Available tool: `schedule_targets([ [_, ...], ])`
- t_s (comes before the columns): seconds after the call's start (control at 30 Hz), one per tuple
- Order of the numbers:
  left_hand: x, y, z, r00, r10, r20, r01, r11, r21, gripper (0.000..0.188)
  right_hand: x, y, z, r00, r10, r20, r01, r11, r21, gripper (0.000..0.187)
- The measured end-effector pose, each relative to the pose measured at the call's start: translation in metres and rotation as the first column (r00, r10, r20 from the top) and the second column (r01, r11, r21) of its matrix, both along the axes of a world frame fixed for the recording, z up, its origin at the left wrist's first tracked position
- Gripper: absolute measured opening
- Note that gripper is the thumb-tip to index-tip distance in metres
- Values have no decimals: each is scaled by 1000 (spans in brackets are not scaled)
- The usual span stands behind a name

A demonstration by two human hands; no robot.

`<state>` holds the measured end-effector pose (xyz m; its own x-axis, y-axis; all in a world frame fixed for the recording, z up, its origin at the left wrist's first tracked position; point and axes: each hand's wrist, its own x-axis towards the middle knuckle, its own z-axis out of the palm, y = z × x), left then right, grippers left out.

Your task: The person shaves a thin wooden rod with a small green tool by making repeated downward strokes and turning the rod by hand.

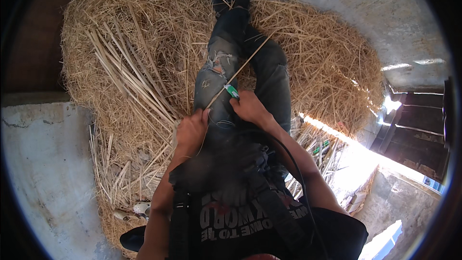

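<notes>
Across my thighs runs a long, thin, pale strip (251,58), which looks like split bamboo or cane, slanting from lower left to upper right. My left hand (191,129) is closed around its near end beside my left thigh. In the fist of my right hand (252,109) is a green utility knife (233,91). The tip of the knife meets the strip over my thigh, just beyond the left hand; the exact contact is too small to make out. My legs (272,70), in torn dark jeans, stretch away over the straw.
Straw (317,48) is heaped on both sides of my legs. A bundle of pale strips (127,79) lies on it at the left. More sticks and a green item (321,147) lie by my right arm. Concrete walls (43,149) and dark wooden slats (416,125) surround the spot.
</notes>
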<state>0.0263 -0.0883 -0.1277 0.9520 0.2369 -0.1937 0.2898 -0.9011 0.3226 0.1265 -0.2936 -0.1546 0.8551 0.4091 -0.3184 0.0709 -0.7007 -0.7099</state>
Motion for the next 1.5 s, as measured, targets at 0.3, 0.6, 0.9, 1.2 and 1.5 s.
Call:
schedule_targets([
  [0.3, 0, 2, -6, 1000, -18, -1, 18, 998, -57, 41, -14, 8, -11, 995, 98, -8, -96, 985, 143, 39],
  [0.6, 2, -3, 12, 999, 27, -39, -31, 995, -99, 39, -10, 4, -12, 981, 127, -149, -101, 980, 169, 40],
  [0.9, 2, -1, 9, 1000, 8, -21, -11, 994, -110, 39, 1, 1, 0, 732, 78, -676, 118, 964, 239, 40],
  [1.2, 1, -3, 6, 1000, 2, -14, -3, 998, -70, 38, -20, 10, -15, 995, 74, -66, -55, 964, 261, 34],
  [1.5, 3, -2, 2, 999, -32, 27, 34, 997, -68, 37, 0, 0, -9, 713, 71, -697, 139, 961, 240, 39],
])
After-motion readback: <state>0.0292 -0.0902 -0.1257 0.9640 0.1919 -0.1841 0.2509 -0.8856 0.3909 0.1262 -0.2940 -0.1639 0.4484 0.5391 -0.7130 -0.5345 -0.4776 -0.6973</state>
